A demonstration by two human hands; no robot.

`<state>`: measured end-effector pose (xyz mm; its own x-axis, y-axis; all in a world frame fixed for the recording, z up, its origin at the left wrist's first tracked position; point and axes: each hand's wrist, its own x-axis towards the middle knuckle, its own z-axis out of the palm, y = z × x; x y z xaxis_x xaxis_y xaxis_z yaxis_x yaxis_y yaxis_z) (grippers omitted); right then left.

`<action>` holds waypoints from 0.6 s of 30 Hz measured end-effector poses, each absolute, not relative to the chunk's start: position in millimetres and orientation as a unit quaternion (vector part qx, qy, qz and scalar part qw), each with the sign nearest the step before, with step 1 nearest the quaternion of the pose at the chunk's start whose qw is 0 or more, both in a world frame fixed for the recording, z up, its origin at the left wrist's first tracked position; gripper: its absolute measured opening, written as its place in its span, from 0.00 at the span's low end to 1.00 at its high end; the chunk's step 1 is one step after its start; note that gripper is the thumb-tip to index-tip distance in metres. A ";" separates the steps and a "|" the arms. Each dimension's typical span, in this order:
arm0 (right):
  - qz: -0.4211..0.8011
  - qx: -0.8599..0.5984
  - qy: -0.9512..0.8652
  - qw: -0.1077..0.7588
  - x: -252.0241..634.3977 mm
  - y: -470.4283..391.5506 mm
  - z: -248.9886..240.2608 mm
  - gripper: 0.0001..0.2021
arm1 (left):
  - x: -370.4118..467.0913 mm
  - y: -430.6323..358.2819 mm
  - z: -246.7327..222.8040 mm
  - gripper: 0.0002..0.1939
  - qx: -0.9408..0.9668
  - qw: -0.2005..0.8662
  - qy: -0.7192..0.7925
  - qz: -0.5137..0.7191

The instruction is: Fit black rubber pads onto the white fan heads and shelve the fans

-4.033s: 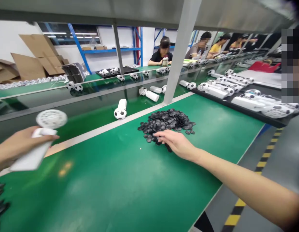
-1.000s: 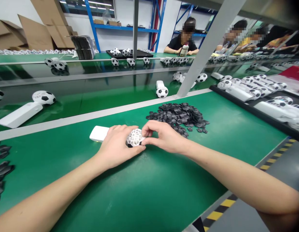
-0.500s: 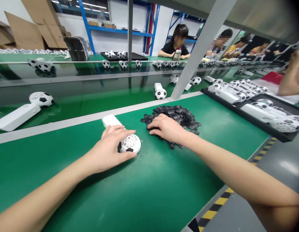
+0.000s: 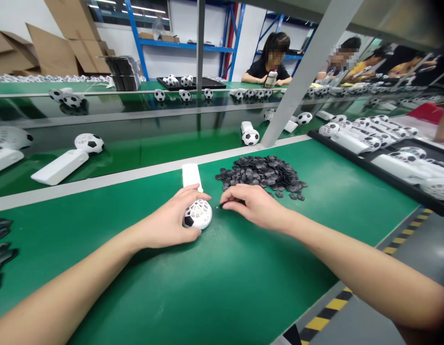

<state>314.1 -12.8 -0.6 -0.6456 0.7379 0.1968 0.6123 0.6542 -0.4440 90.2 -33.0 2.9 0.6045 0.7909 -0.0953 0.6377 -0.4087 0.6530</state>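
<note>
My left hand point(image 4: 176, 218) grips the round head of a handheld fan point(image 4: 198, 214), styled as a white football with an open lattice face and black patches. The fan lies on the green work surface, its white handle point(image 4: 191, 176) pointing away from me. Just right of it, my right hand point(image 4: 248, 203) pinches a small black piece point(image 4: 222, 205), mostly hidden by the fingertips. Behind that hand spreads a heap of thin black pieces point(image 4: 267, 173).
A black tray point(image 4: 372, 170) of football fans stands at the right. Several fans, among them one at left point(image 4: 63, 165), lie on the belt point(image 4: 153, 155) beyond a grey rail. More black pieces point(image 4: 1, 258) lie at far left. A slanted grey post point(image 4: 297, 76) rises ahead; people sit beyond.
My right hand has drawn back from the heap toward the fan, with a black piece in its fingers. The fan's handle has swung to point more straight away. The view has shifted left.
</note>
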 end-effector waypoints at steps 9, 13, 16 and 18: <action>0.289 -0.283 -0.885 0.231 290.5 -19.4 9.1 0.04 | 97.6 -36.2 -3.0 0.24 0.811 0.342 0.441 0.177; 0.344 -0.306 -0.852 0.250 284.0 -15.3 4.2 0.05 | 103.4 -38.0 -7.4 0.19 0.794 0.336 0.458 0.213; 0.409 -0.322 -0.818 0.245 280.9 -12.0 0.7 0.07 | 104.4 -37.8 -7.4 0.18 0.786 0.345 0.459 0.227; 0.420 -0.334 -0.810 0.236 283.9 -5.4 0.1 0.06 | 102.1 -36.4 -5.8 0.17 0.780 0.362 0.458 0.224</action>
<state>283.9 -5.4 0.1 -0.6646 0.7401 0.1022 0.3436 0.4243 -0.8378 102.1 -36.4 -5.8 0.4802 0.8770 0.0181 0.5520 -0.3182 0.7707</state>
